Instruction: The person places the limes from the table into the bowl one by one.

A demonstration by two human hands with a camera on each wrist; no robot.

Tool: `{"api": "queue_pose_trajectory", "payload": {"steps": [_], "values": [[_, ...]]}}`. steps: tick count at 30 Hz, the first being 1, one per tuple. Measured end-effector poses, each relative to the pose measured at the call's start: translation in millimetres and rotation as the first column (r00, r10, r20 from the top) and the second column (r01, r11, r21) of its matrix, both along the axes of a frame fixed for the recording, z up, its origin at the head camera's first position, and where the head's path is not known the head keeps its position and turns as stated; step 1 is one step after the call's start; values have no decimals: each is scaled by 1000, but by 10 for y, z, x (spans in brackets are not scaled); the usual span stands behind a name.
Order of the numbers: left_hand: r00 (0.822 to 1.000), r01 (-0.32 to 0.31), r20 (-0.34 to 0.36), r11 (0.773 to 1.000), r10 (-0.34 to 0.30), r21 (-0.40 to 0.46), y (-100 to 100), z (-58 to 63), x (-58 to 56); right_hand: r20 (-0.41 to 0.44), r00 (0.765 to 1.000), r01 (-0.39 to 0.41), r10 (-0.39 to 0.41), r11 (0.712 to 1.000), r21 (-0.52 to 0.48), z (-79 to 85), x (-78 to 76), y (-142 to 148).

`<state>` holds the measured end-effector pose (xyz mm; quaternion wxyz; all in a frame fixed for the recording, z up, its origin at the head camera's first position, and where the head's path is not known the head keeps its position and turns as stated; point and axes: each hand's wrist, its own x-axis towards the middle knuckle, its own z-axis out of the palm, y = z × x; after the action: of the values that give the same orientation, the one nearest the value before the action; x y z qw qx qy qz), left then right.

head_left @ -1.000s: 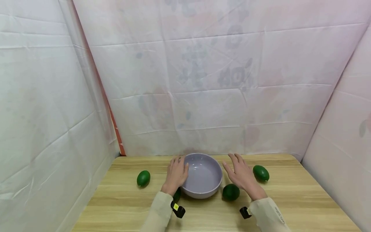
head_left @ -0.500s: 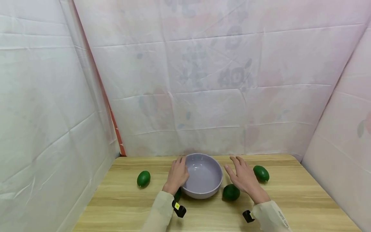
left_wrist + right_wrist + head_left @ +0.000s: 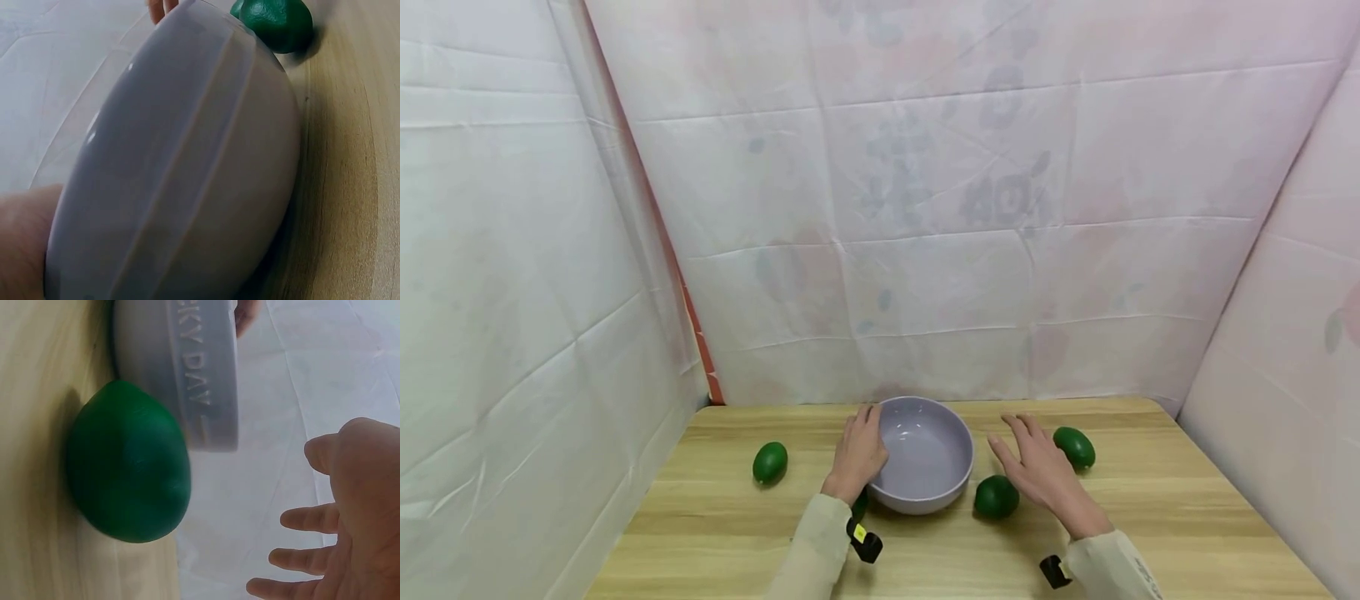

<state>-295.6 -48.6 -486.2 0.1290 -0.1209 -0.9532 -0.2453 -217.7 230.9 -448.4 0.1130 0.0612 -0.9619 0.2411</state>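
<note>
A pale purple bowl (image 3: 921, 454) stands upright on the wooden table. My left hand (image 3: 855, 454) holds it by the left rim, its thumb reaching over the edge; the left wrist view shows the bowl's outer wall (image 3: 181, 162) close up. My right hand (image 3: 1041, 467) hovers to the right of the bowl, fingers spread and holding nothing. Below that hand lies a dark green lime (image 3: 997, 497), seen large as a lime (image 3: 129, 462) in the right wrist view. Another lime (image 3: 860, 504) is partly hidden by my left wrist.
One lime (image 3: 771, 463) lies on the left of the table (image 3: 715, 533), and another lime (image 3: 1074, 448) just beyond my right hand. White sheeting (image 3: 925, 292) hangs behind the table and on both sides.
My right hand has drawn back to the right and toward me, farther from the bowl. The left thumb has settled over the rim. Bowl and limes stay in place.
</note>
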Motion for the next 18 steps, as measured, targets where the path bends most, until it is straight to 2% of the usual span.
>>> {"api": "queue_pose_trajectory", "payload": {"steps": [9,18], "values": [[1000,-9,-21,1000,9,-1,-5,-23,-20,11,1000,-19,19,1000,4,-55,26,62],[1000,-17,21,1000,17,-10,-2,-45,-27,31,998,-54,55,998,-24,-142,66,104]]}}
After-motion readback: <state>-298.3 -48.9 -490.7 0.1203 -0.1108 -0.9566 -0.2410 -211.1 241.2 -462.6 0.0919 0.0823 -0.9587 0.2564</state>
